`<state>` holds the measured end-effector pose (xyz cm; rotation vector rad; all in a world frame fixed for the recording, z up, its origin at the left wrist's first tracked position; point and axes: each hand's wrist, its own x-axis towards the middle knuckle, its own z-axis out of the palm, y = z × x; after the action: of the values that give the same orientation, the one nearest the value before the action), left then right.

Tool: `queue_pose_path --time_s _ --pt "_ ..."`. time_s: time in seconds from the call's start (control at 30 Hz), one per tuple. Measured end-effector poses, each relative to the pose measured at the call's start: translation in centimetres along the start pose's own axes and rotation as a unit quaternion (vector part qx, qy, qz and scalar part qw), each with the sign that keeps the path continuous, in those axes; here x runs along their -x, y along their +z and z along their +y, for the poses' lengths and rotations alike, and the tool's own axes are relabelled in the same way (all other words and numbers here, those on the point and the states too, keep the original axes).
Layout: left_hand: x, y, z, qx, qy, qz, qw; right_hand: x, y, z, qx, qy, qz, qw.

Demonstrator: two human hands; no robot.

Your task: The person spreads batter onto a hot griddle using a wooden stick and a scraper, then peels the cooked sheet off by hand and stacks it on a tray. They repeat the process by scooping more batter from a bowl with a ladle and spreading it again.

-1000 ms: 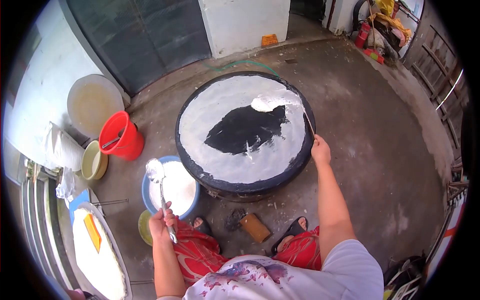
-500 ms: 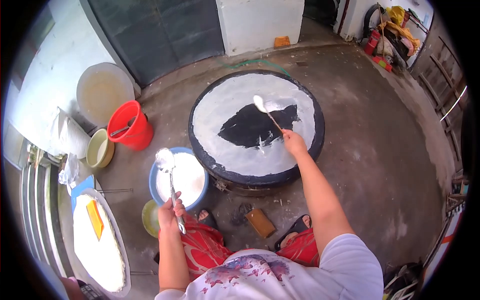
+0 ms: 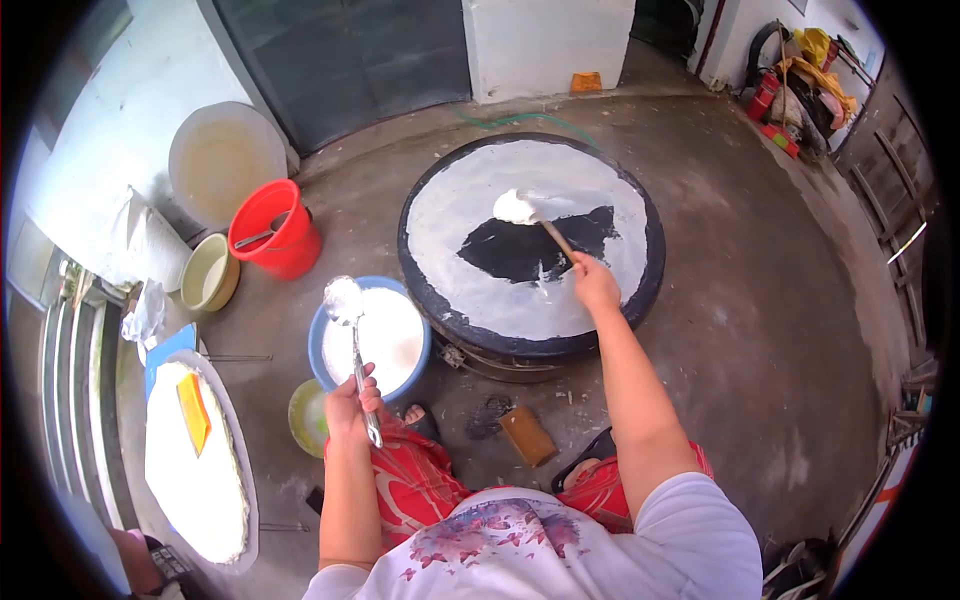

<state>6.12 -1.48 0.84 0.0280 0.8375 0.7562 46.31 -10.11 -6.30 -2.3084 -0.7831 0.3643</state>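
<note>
My right hand (image 3: 597, 284) is closed around the wooden handle of a spreader (image 3: 556, 238); its head is coated in thick white batter and lies at the upper edge of a dark patch. White batter (image 3: 480, 200) covers most of the large round black griddle (image 3: 655, 255), leaving that uneven dark patch near the middle. My left hand (image 3: 355, 408) grips a metal ladle (image 3: 357, 350), its bowl raised and smeared with white. Beneath the ladle stands a blue basin (image 3: 424, 352) holding white batter (image 3: 385, 340).
Left of the basin are a red bucket (image 3: 290, 245) with a utensil inside, an olive tub (image 3: 218, 280) and a yellow-green bowl (image 3: 306, 420). A white-topped round stack (image 3: 195, 490) bears a yellow piece (image 3: 194, 412). A brown block (image 3: 527, 436) lies between the feet.
The spreader's head has swung left along the upper edge of the dark patch and turned broadside. That patch has shrunk slightly. My left hand still holds the ladle over the basin. The view has shifted a little.
</note>
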Motion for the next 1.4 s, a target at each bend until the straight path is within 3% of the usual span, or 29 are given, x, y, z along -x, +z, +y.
queue_pose_path --time_s 0.1,0.17,0.2,0.3,0.37,0.4,0.47,0.53,0.7,0.8,0.87,0.9,0.97,1.03,1.17,1.27,1.3,1.4 --pt "0.1 -0.8 0.2 0.001 0.005 -0.034 0.999 0.0 0.3 0.3 0.001 0.002 0.051 0.999" --pt "0.2 -0.7 0.3 0.006 0.004 -0.032 0.999 0.1 0.4 0.3 0.068 -0.048 -0.057 0.995" --pt "0.3 -0.5 0.3 -0.003 0.012 -0.016 1.000 0.4 -0.2 0.6 0.068 -0.048 -0.059 0.995" --pt "0.3 -0.3 0.5 -0.013 0.023 0.000 1.000 1.3 -2.6 2.1 -0.036 -0.051 -0.139 0.988" --pt "0.2 -0.6 0.6 -0.018 0.025 0.002 1.000 2.1 -2.4 2.8 -0.011 0.053 0.023 0.998" --pt "0.1 -0.7 0.8 -0.013 0.019 -0.017 1.000 1.7 -1.3 3.2 -0.011 0.053 0.023 0.998" --pt "-0.1 -0.9 0.9 -0.009 0.012 -0.034 0.999 0.9 1.7 3.7 -0.046 -0.036 0.001 0.998" --pt "-0.1 -1.0 0.7 -0.004 -0.001 -0.040 0.999 1.7 2.5 1.3 -0.029 -0.062 -0.035 0.997" --pt "0.4 -1.1 0.8 0.009 -0.002 -0.020 1.000 4.5 -3.5 -3.0 0.077 -0.105 -0.128 0.983" --pt "0.2 -2.1 1.2 0.007 0.000 -0.044 0.999 6.3 -6.0 -3.2 0.119 -0.090 -0.096 0.984" --pt "0.1 -2.1 1.1 -0.006 0.009 -0.043 0.999 7.8 -5.3 -2.4 0.162 -0.171 0.119 0.965" --pt "0.1 -2.1 1.3 -0.008 0.009 -0.043 0.999 8.6 -4.1 -2.4 0.160 -0.169 0.120 0.965" --pt "0.0 -1.8 1.3 0.000 -0.005 -0.046 0.999 10.3 -0.3 -3.3 0.172 -0.251 0.200 0.931" --pt "0.0 -1.6 1.0 0.002 -0.015 -0.047 0.999 11.4 3.3 -3.8 0.213 -0.312 0.128 0.917" --pt "0.3 -1.3 1.1 0.018 -0.039 -0.051 0.998 11.9 5.4 -3.8 0.249 -0.282 0.105 0.920" --pt "0.4 -1.9 1.1 0.009 -0.032 -0.051 0.998 10.8 2.4 -2.5 0.309 -0.162 0.093 0.932" --pt "0.4 -2.0 1.2 0.001 -0.024 -0.051 0.998 10.9 1.8 -2.8 0.311 -0.162 0.093 0.932" --pt "0.0 -2.3 1.4 -0.016 -0.009 -0.048 0.999 12.0 1.8 -3.5 0.202 -0.092 0.123 0.967"
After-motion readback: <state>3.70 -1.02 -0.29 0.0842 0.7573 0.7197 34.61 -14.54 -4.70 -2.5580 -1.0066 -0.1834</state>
